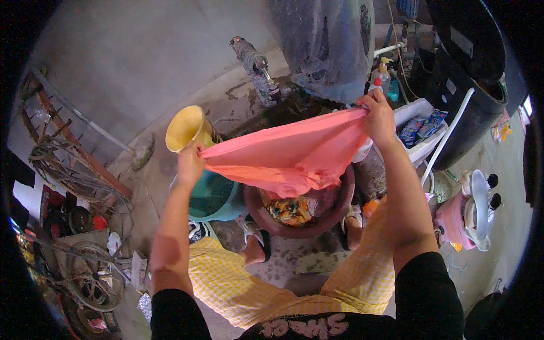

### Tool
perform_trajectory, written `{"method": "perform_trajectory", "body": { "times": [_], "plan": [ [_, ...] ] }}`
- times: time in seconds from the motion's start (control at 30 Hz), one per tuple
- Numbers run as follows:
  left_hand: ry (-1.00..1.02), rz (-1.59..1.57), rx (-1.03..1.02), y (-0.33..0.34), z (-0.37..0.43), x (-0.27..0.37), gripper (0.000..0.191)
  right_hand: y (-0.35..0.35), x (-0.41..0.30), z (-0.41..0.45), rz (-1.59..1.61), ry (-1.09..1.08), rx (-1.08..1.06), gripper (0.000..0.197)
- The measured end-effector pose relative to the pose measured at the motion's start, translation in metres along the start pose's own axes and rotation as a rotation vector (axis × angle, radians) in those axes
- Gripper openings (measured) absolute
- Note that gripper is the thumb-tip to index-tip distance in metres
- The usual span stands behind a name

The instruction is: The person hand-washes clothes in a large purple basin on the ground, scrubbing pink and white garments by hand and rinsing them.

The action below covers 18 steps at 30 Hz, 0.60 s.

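Note:
A pink cloth (280, 148) is stretched between my two hands, its lower part hanging bunched over a dark red basin (299, 231). My left hand (190, 163) grips one end, near a yellow bucket (185, 127). The other end is held higher up by my right hand (376, 117). Inside the basin lies a wet, orange-patterned fabric (293, 211). A teal tub (216, 197) with water in it stands beside the basin, partly behind my left forearm.
A wrapped tap pipe (257, 66) rises beyond the basin. At right are a white trough (418, 117) with blue packets, a pump bottle (381, 74), a white hose (448, 136) and a pink bucket (452, 221). A spoked wheel (91, 276) and metal scrap lie at left.

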<state>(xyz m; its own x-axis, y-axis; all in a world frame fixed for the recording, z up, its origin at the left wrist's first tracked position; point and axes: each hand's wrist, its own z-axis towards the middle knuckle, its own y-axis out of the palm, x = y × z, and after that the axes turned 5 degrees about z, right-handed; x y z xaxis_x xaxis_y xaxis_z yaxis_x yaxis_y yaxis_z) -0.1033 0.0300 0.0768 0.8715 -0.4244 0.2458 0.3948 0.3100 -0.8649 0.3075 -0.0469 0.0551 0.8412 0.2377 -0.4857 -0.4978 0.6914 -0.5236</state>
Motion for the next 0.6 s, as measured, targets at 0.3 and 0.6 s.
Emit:
{"method": "perform_trajectory", "body": {
  "times": [0.3, 0.6],
  "plan": [
    [-0.064, 0.046, 0.012, -0.054, 0.033, 0.015, 0.014, -0.006, 0.040, -0.020, -0.214, 0.020, -0.206, 0.022],
    [0.179, 0.438, -0.035, -0.006, -0.033, -0.008, 0.020, -0.005, 0.033, -0.014, -0.151, 0.232, 0.051, 0.021]
  ]
}}
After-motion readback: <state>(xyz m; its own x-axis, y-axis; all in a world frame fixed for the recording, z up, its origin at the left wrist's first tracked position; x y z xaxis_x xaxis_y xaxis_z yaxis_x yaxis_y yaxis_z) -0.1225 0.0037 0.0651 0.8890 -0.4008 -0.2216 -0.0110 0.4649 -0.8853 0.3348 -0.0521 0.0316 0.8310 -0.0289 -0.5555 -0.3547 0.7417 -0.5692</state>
